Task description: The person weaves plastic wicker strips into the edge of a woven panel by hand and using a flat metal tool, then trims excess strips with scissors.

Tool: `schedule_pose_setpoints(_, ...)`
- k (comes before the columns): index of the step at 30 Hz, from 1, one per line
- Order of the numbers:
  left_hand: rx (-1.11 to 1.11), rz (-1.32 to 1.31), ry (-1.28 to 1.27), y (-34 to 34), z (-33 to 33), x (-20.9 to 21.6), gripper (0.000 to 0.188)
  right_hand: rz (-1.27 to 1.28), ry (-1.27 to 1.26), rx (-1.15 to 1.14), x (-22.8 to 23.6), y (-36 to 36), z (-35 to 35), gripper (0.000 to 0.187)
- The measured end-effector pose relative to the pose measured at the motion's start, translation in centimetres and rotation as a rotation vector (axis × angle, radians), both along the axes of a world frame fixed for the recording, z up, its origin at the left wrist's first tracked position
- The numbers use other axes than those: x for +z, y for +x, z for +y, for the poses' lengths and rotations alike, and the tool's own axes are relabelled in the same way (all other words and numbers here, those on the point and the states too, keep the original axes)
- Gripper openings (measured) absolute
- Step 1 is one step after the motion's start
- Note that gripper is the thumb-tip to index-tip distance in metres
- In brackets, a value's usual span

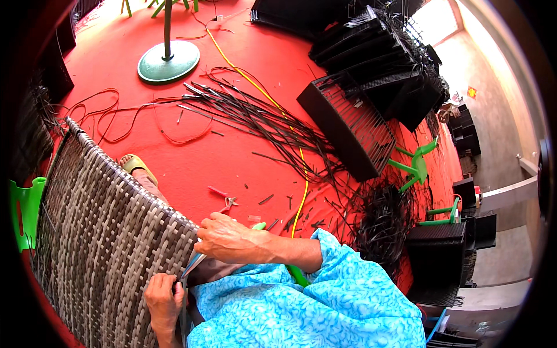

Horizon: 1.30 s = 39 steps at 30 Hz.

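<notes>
A large grey-brown woven wicker panel (110, 214) leans upright at my left, its edge running toward my lap. My left hand (163, 303) is closed at the panel's near edge, thumb against bent fingers; what it pinches is too small to make out. Just beyond it, my right hand (229, 239) curls over the panel's corner. From under its fingers sticks a slim blue-and-grey thing (192, 264), slanting down toward the left hand; its kind does not show. On the red floor past my right hand lies a pair of red-handled pliers (226, 202).
Long dark strips (261, 124) lie across the red floor, with a yellow cable (271, 98) among them. A green round stand base (168, 61) is farther off. Black woven frames (348, 130), a green stool (416, 165) and a tangled strip heap (380, 223) crowd the right.
</notes>
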<state>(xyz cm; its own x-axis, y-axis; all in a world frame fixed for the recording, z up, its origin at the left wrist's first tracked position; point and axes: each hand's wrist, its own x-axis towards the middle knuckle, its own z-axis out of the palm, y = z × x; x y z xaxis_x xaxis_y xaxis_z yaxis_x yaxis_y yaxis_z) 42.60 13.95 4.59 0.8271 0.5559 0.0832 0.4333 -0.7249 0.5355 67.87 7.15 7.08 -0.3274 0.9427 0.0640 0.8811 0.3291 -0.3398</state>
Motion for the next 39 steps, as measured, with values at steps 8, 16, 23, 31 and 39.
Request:
schedule_pose_setpoints(8, 0.028, -0.009, 0.002, 0.1, -0.5, -0.2, 0.018, -0.032, 0.042, 0.023, -0.3, -0.2, -0.2, 0.011)
schedule_pose_setpoints(16, 0.095, -0.094, 0.061, -0.4, -1.3, -0.6, 0.017, -0.078, 0.168, 0.045, 0.4, 0.6, -1.1, 0.007)
schedule_pose_setpoints(23, 0.058, -0.092, 0.067, -0.6, -0.9, -0.8, 0.019, 0.036, -0.028, 0.133, 0.3, 1.8, 0.0, 0.009)
schedule_pose_setpoints(31, 0.062, -0.098, 0.032, -0.4, -0.5, -0.5, 0.021, 0.063, 0.001, 0.201, -0.7, 1.8, 2.0, 0.011)
schedule_pose_setpoints(39, 0.098, -0.104, -0.142, -0.3, 0.2, -0.3, 0.017, 0.023, 0.041, 0.257, -0.7, 2.4, 3.1, 0.012)
